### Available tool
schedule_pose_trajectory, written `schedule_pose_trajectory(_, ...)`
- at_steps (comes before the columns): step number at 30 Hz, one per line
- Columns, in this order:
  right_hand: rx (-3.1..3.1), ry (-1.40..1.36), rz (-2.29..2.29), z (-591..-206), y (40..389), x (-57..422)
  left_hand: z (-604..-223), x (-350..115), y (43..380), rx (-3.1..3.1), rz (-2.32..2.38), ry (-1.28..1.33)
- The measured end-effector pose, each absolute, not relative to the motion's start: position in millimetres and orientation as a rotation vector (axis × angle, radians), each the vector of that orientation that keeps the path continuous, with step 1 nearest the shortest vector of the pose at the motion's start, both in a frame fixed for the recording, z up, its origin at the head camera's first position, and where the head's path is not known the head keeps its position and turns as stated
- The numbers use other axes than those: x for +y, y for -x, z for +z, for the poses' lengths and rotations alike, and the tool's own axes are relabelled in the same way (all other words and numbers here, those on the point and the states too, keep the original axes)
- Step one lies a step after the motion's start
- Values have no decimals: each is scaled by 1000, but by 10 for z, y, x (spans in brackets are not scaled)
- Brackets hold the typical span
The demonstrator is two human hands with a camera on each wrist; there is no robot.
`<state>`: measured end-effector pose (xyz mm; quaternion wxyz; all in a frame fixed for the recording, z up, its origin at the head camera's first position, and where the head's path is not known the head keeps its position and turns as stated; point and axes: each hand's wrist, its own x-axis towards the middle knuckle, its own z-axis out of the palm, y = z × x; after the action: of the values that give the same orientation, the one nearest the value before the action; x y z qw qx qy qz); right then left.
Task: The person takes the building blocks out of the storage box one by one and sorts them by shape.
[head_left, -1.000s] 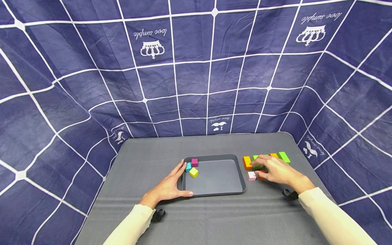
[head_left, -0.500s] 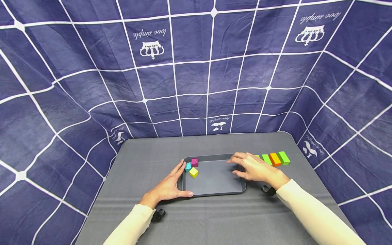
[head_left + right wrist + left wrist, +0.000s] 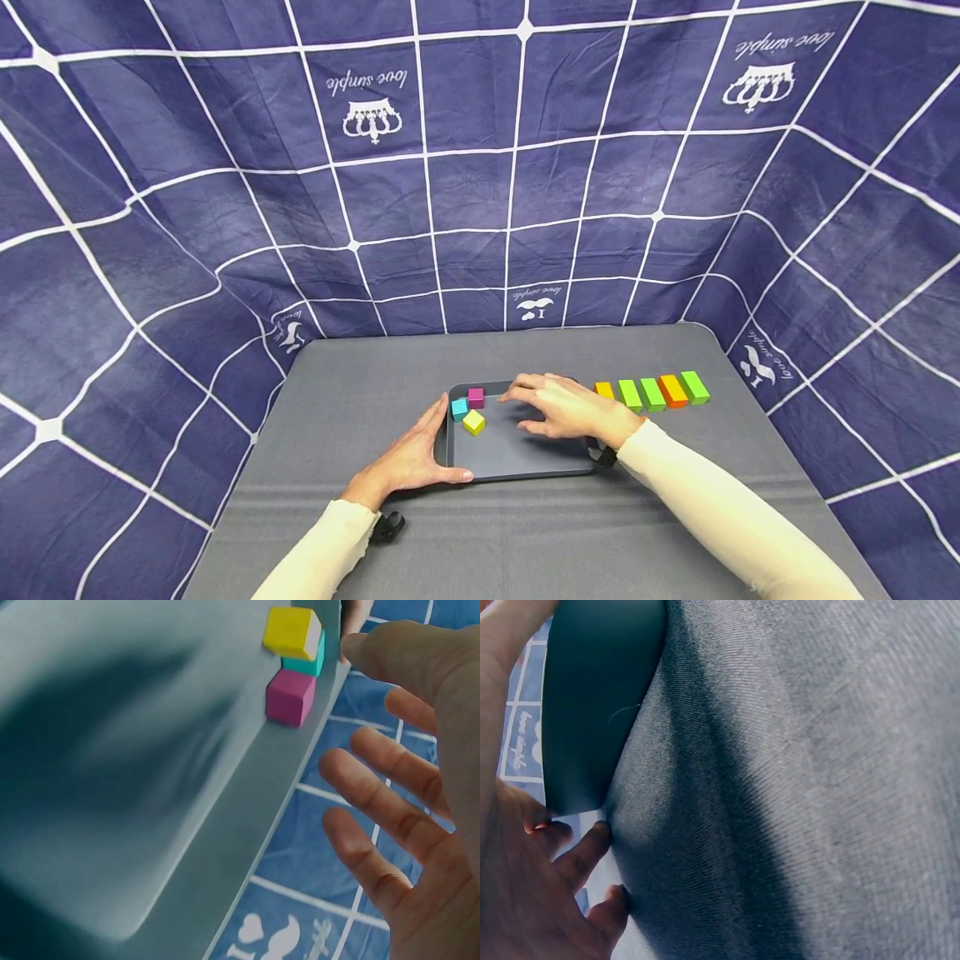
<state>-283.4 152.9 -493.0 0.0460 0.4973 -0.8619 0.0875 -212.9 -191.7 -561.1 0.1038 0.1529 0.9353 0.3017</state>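
Observation:
A dark grey tray (image 3: 525, 477) holds three small cubes near its left end: a magenta cube (image 3: 476, 397), a teal cube (image 3: 460, 409) and a yellow cube (image 3: 474, 422). My left hand (image 3: 408, 454) braces the tray's left end, straight fingers along the side wall and thumb over the front rim. In the left wrist view, the fingertips (image 3: 604, 832) meet the tray's outer wall. Above the middle of the tray hovers my right hand (image 3: 562, 408), fingers loosely bent. The right wrist view shows nothing between those fingers (image 3: 375, 787), with the cubes beyond them.
Right of the tray, a row of green and orange blocks (image 3: 652, 394) lies on the grey tabletop (image 3: 375, 358). The right forearm's sleeve (image 3: 720, 492) crosses in front of the table's right part. A blue grid-patterned cloth (image 3: 465, 192) surrounds the back and sides.
My right hand has travelled left from the blocks to above the tray. The pale pink and red cubes seen beside it earlier are now hidden behind the hand and sleeve. The left hand stays put.

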Motion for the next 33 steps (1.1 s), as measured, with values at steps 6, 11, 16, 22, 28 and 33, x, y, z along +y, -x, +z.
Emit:
schedule_pose_trajectory(6, -2650, -1579, 299, -4941, 2906, 1254, -5597, -1917, 2141, 2754, 895, -468)
schedule_pose_trajectory(11, -2715, -1633, 396, -4983, 2959, 1082, -5607, -1924, 2143, 2744, 876, -467)
schedule_pose_trajectory(16, -2763, -1662, 397, -5050, 2991, 947, -5605, -1926, 2138, 2734, 879, -451)
schedule_pose_trajectory(22, -2762, -1689, 363, -5127, 2995, 821, -5600, -1925, 2135, 2735, 880, -467)
schedule_pose_trajectory(28, -2758, -1721, 367, -5168, 2999, 752, -5597, -1923, 2143, 2736, 892, -465)
schedule_pose_trajectory(33, -2768, -1737, 383, -5191, 3013, 724, -5593, -1917, 2143, 2735, 893, -468)
